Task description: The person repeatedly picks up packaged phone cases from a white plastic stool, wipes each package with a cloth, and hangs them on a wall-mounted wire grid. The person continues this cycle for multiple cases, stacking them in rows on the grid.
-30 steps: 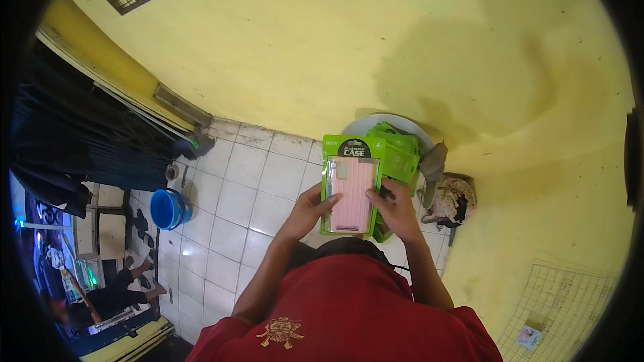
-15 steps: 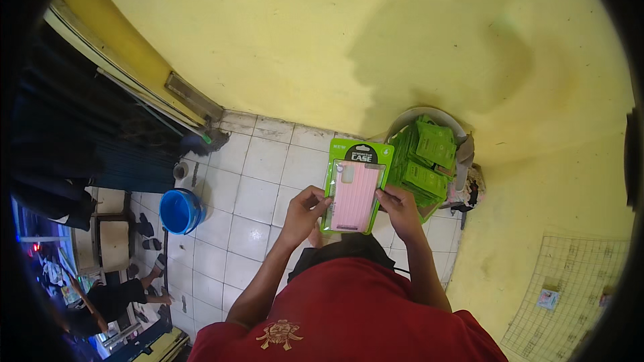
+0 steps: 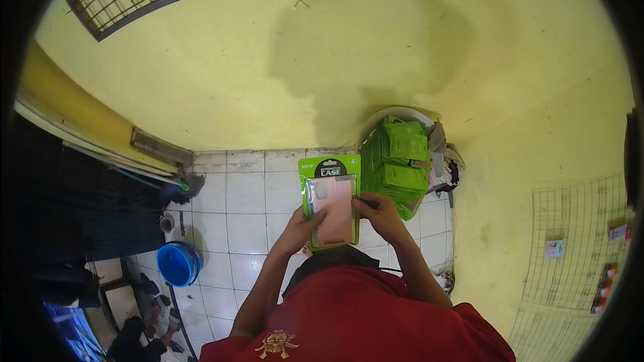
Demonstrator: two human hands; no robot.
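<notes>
Packet (image 3: 312,166) with a pink phone case (image 3: 333,211) inside sits pinched between left hand (image 3: 300,229) and right hand (image 3: 381,215), near a round tub (image 3: 373,125) heaped with green packets (image 3: 404,175); a blue bucket (image 3: 177,265) stands further left.

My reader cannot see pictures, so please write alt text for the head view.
A person's left hand and right hand hold a pink phone case in green packaging. To the right, many green packages sit in a round container by the yellow wall; a blue bucket stands left on white tiles.

A packaged phone case (image 3: 335,204), piled green packets (image 3: 405,177) and a wire wall grid (image 3: 570,281) suggest a shop.
</notes>
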